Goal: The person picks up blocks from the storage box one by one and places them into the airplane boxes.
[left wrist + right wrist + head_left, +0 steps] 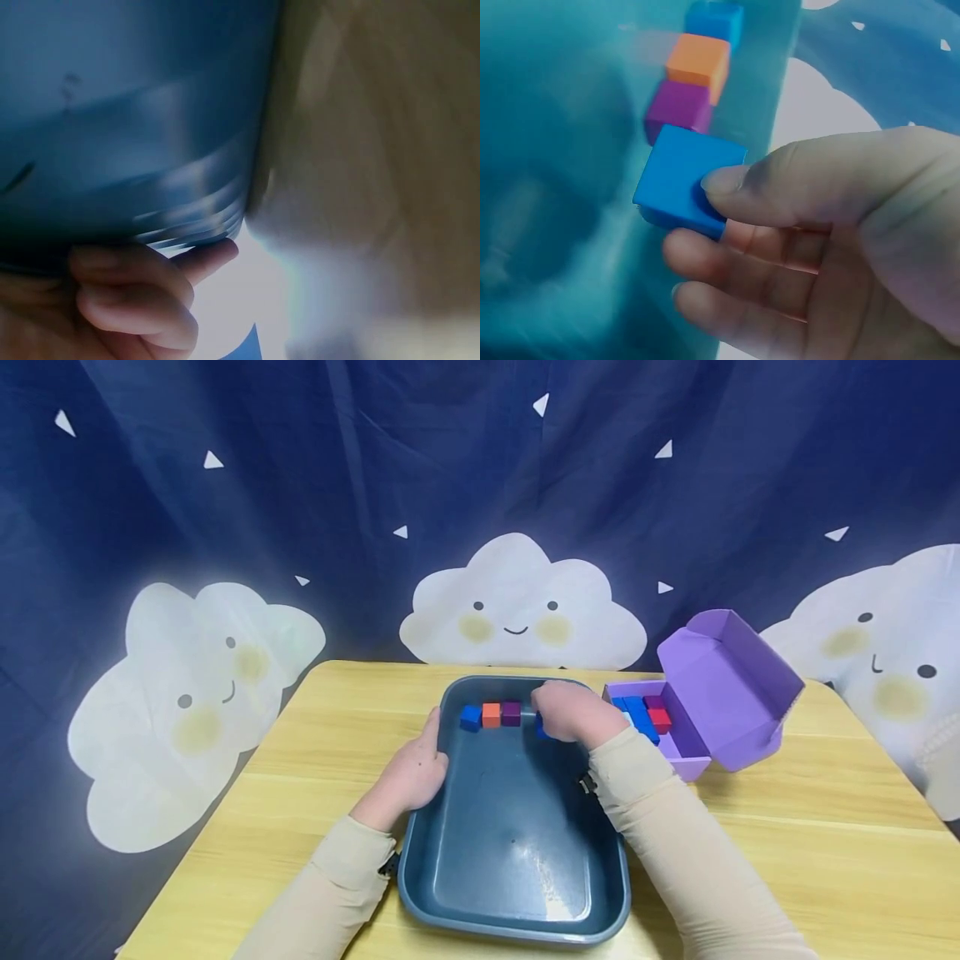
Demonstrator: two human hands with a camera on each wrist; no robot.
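Observation:
In the head view a dark blue-green plastic tray (517, 827) lies on the table. My left hand (411, 772) holds its left rim, thumb at the edge and index finger stretched forward along the side. The left wrist view shows the other fingers (139, 300) curled against the tray's outer wall. Inside the tray's far right end, my right hand (573, 714) pinches a blue block (686, 180) between thumb and fingers. Beyond it, a purple block (511, 714), an orange block (491, 715) and another blue block (471, 718) form a row along the far wall.
An open purple box (690, 768) stands right of the tray, its lid tipped back to the right. It holds several blocks, including blue (641, 718) and red ones (659, 721). Behind the wooden table (810, 843) hangs a dark blue cloud-print curtain (480, 460).

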